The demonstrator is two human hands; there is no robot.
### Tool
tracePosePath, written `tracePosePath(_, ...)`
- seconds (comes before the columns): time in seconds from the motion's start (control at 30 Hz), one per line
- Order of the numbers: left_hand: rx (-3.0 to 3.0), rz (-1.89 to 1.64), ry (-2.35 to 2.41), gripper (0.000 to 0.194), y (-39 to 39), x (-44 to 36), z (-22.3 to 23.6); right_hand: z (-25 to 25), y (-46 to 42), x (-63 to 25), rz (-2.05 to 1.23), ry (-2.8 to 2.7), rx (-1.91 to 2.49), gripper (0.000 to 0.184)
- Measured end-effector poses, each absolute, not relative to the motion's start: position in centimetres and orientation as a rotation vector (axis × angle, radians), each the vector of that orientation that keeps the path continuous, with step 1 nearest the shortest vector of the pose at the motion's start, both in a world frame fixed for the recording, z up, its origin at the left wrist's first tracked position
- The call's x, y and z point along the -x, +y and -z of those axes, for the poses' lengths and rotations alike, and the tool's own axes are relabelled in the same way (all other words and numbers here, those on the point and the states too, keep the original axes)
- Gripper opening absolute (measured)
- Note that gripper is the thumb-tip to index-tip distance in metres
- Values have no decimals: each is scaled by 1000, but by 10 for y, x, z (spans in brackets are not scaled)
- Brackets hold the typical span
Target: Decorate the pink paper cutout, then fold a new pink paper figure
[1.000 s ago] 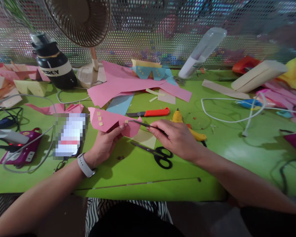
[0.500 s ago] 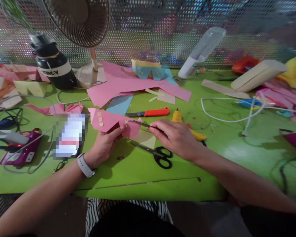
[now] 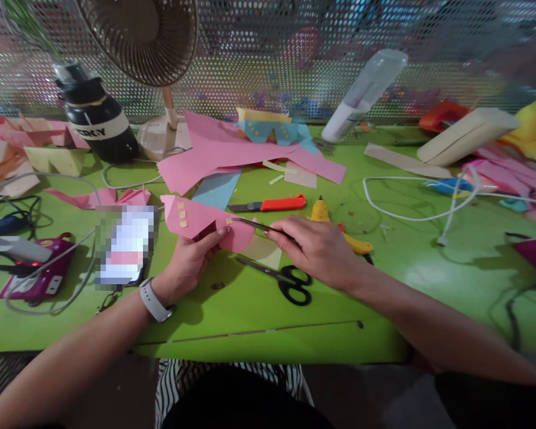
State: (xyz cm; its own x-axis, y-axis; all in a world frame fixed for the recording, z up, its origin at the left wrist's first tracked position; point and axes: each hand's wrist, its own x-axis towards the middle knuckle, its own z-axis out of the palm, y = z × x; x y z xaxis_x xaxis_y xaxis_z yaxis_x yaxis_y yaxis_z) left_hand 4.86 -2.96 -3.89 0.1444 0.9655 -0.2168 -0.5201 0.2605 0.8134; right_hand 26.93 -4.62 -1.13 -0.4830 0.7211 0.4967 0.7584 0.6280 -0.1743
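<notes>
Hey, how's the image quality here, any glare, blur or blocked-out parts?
In the head view, glare whitens the green table beyond the right forearm; the phone is mostly pixelated; the view through the mesh panel is blurry; the held pink paper shows fairly clearly.

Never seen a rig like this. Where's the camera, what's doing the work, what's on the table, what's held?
No machine: these are a person's bare hands, seen from a head-worn camera looking forward and down. The left hand holds a pink paper cutout bearing small yellow pieces. The right hand holds a dark, slim tool, probably tweezers, its tip at one piece. On the green table lie scissors, a red-handled cutter and a yellow tool partly hidden by that hand; farther back are a fan and a black bottle.
</notes>
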Motion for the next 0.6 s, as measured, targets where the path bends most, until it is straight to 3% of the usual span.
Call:
tracePosePath(0.13,-635,-1201,847,27,-29,-48,40,8,-47,-268,-139,-2186,1232,22)
tracePosePath(0.37,-676,-1162,858,28,-30,-48,40,16,-38,-263,-1135,-1685,1285,42)
tracePosePath(0.6,-752,-1112,809,37,-34,-50,35,24,-36,-252,-1217,-1659,1279,31)
